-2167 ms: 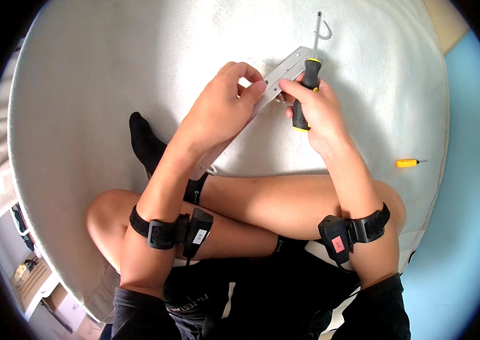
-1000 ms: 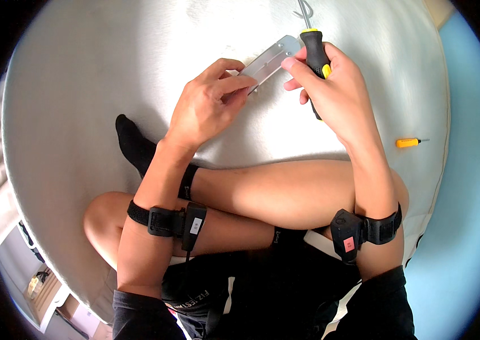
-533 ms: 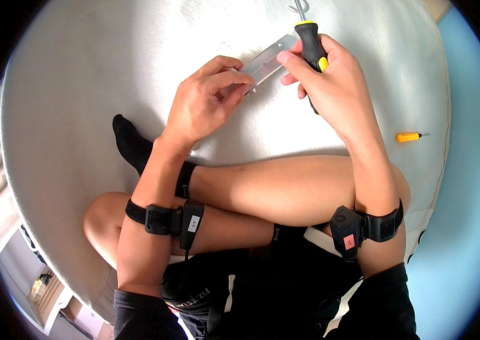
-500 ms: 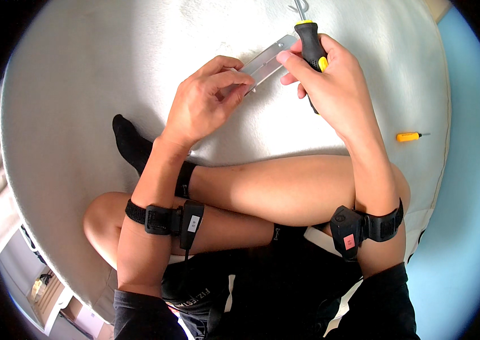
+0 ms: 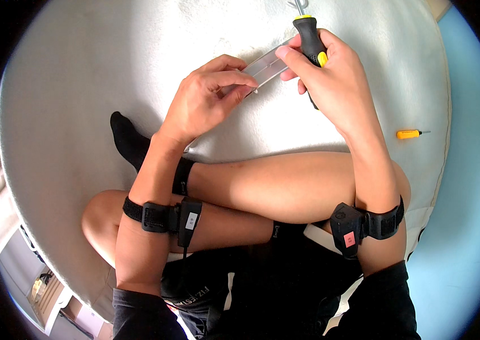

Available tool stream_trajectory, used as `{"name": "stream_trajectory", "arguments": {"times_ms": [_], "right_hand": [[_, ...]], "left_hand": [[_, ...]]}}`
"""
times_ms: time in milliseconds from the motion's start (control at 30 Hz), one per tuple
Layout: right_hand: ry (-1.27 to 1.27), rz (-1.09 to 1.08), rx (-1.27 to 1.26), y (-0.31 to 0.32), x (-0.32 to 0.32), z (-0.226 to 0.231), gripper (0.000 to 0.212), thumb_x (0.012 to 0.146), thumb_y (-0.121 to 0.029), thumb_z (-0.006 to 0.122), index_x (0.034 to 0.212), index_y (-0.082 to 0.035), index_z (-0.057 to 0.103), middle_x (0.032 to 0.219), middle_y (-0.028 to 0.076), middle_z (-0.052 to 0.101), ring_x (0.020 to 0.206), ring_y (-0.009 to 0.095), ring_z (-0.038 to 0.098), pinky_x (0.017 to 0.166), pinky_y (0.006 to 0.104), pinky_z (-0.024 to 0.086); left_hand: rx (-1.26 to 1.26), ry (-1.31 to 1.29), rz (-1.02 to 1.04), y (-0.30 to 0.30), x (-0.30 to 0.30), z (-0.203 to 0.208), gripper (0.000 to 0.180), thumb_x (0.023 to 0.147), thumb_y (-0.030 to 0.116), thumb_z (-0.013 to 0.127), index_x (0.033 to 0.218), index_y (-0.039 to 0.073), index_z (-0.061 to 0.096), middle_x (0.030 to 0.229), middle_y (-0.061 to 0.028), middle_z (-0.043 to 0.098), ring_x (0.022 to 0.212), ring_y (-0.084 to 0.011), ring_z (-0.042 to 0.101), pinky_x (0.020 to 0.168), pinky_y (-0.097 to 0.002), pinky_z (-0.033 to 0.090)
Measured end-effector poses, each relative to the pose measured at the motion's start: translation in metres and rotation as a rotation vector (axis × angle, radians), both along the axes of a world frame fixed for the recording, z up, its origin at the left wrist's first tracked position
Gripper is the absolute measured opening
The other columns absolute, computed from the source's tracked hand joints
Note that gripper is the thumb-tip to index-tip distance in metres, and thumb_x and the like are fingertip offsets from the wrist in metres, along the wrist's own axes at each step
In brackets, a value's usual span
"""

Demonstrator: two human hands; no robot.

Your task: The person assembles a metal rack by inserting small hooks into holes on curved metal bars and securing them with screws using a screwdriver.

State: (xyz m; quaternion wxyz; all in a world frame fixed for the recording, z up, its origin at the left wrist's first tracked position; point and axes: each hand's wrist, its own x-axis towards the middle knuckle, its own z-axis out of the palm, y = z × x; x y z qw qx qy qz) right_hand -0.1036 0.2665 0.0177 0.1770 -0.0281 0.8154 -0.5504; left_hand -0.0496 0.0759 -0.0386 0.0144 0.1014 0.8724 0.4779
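Note:
A long, narrow, shiny see-through or metallic channel-shaped strip slants between my two hands above the pale cloth. My left hand pinches its lower-left end between thumb and fingers, which hide that end. My right hand has its thumb and fingers on the upper-right end. Lying across that same hand is a screwdriver with a black and yellow handle, its metal shaft pointing away from me. Beside the shaft, at the top edge, shows a curved metal piece, partly cut off.
A small yellow screwdriver lies on the pale round cloth-covered surface to the right. My crossed legs fill the near side, with a black-socked foot at left. Past the right edge is a blue area.
My right hand has shifted slightly up, and its thumb and fingers sit closer on the strip's end. My left hand keeps its pinch on the strip.

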Motion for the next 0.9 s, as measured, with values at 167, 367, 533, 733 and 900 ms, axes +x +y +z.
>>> {"name": "stream_trajectory", "arguments": {"times_ms": [167, 367, 533, 733, 900], "right_hand": [[-0.003, -0.004, -0.020, 0.0002, 0.0001, -0.0016, 0.023, 0.086, -0.020, 0.066, 0.092, 0.001, 0.060, 0.075, 0.011, 0.067, 0.071, 0.015, 0.069, 0.056, 0.0251, 0.050], [0.000, -0.002, -0.011, 0.0003, -0.0007, -0.0017, 0.023, 0.086, -0.020, 0.066, 0.092, 0.001, 0.060, 0.075, 0.011, 0.067, 0.072, 0.016, 0.070, 0.057, 0.0252, 0.051], [0.019, 0.007, -0.016, 0.0005, -0.0004, -0.0028, 0.023, 0.086, -0.020, 0.066, 0.092, 0.001, 0.059, 0.075, 0.011, 0.067, 0.071, 0.016, 0.070, 0.057, 0.0251, 0.051], [0.033, 0.014, -0.027, 0.0010, -0.0008, -0.0046, 0.023, 0.086, -0.020, 0.066, 0.092, 0.001, 0.060, 0.072, 0.011, 0.067, 0.070, 0.015, 0.069, 0.057, 0.0251, 0.051], [0.053, 0.003, -0.053, 0.0014, -0.0005, -0.0074, 0.022, 0.086, -0.020, 0.066, 0.092, 0.000, 0.060, 0.072, 0.011, 0.067, 0.069, 0.015, 0.069, 0.056, 0.0252, 0.050]], "left_hand": [[0.007, -0.053, -0.025, -0.0007, -0.0014, 0.0045, 0.013, 0.082, 0.005, 0.069, 0.095, 0.008, 0.071, 0.101, -0.0039, 0.063, 0.075, -0.0121, 0.058, 0.060, -0.0255, 0.046], [-0.022, -0.050, 0.000, -0.0017, -0.0020, 0.0050, 0.014, 0.081, 0.006, 0.069, 0.094, 0.006, 0.070, 0.099, -0.0029, 0.065, 0.068, -0.0131, 0.058, 0.059, -0.0256, 0.048], [-0.024, -0.006, -0.013, -0.0020, -0.0021, 0.0014, 0.013, 0.081, 0.007, 0.069, 0.094, 0.007, 0.070, 0.100, -0.0025, 0.065, 0.069, -0.0132, 0.058, 0.059, -0.0260, 0.048], [-0.011, -0.020, -0.002, -0.0008, -0.0017, 0.0029, 0.012, 0.082, 0.008, 0.068, 0.094, 0.007, 0.070, 0.100, -0.0024, 0.065, 0.070, -0.0133, 0.059, 0.059, -0.0258, 0.048], [-0.049, -0.056, 0.001, -0.0009, -0.0019, 0.0065, 0.011, 0.083, 0.009, 0.068, 0.094, 0.006, 0.070, 0.100, -0.0023, 0.064, 0.072, -0.0134, 0.059, 0.061, -0.0256, 0.049]]}}
